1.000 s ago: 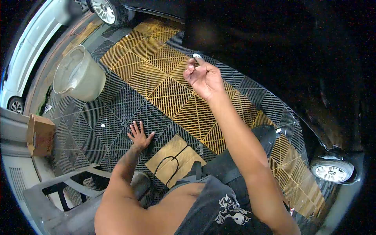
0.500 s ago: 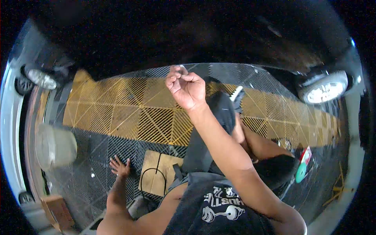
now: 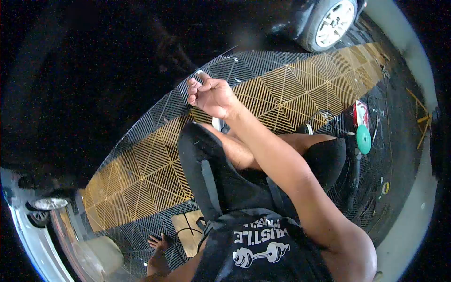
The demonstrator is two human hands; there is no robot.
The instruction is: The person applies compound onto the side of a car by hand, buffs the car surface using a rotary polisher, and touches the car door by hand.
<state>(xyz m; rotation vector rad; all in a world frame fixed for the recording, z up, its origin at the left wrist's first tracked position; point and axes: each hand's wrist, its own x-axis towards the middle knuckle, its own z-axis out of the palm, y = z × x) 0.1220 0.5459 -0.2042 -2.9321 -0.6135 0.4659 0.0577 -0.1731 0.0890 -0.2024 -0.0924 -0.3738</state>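
My right hand [image 3: 212, 97] is raised at the lower edge of a dark, glossy car body [image 3: 117, 70]. Its fingers curl in with the thumb near them, and I cannot make out what they hold, if anything. My left hand [image 3: 159, 243] rests on the black grid floor tiles [image 3: 136, 244] with its fingers spread and nothing in it. Close beside that hand lies a tan square panel [image 3: 190, 242] with black lines on it.
A green round pad [image 3: 363, 139] on a long dark tool lies at right, near a red and white item [image 3: 361, 114]. Yellow stand legs [image 3: 421, 116] are farther right. A pale bucket [image 3: 101, 256] stands lower left. The car's wheel [image 3: 332, 24] is upper right.
My view has turned, so the car's lower edge now slants and its wheel shows at upper right. My right hand remains raised by the car. My left hand stays on the floor.
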